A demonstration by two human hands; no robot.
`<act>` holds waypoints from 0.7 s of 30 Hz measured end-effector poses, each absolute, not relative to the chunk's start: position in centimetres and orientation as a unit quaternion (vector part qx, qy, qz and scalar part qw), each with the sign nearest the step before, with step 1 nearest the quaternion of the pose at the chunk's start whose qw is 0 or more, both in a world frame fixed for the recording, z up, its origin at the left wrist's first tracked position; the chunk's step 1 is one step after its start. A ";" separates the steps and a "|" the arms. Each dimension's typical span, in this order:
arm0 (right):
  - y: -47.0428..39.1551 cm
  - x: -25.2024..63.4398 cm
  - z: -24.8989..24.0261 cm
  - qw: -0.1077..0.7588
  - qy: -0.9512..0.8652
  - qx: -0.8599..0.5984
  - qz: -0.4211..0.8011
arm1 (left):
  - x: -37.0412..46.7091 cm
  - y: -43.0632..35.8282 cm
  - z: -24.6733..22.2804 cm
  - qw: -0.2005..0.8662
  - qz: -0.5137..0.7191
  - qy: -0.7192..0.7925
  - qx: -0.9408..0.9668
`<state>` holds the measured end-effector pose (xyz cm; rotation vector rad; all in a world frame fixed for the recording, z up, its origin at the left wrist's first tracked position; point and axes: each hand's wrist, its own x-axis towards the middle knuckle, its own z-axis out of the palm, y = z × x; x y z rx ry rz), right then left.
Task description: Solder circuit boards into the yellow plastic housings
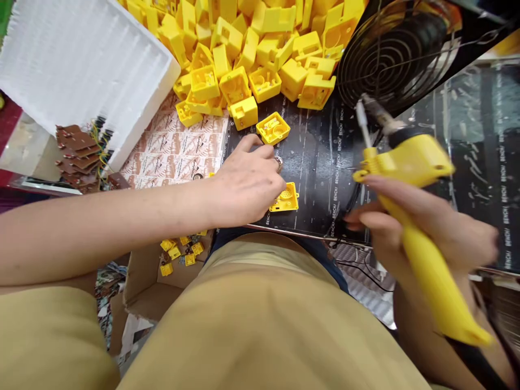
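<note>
My left hand (254, 181) rests palm down over the bench, fingers curled. Its index side is closed on a small open yellow plastic case (288, 199) with a round perforated grille, partly covered by the hand. Just beyond the fingers lies another open yellow case (273, 129). My right hand (430, 233) is wrapped round the yellow handle of a soldering gun (422, 249), held up over the right of the bench. Its metal tip and a thin white feed tube point away from me. The right hand is slightly blurred.
Yellow cases (244, 49) are heaped at the back, left of a black fan with a wire guard (382, 67). White foam (89, 59) and brown circuit boards with wires (79, 157) are at left. Below the bench edge, a cardboard box (148, 287) holds several small yellow parts.
</note>
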<state>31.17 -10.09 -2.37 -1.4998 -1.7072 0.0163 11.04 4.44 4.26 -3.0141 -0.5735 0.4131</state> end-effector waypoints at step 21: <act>-7.1 28.5 -3.5 0.472 -0.686 -0.552 -0.046 | 8.4 5.6 1.1 0.077 -0.066 -0.167 -0.981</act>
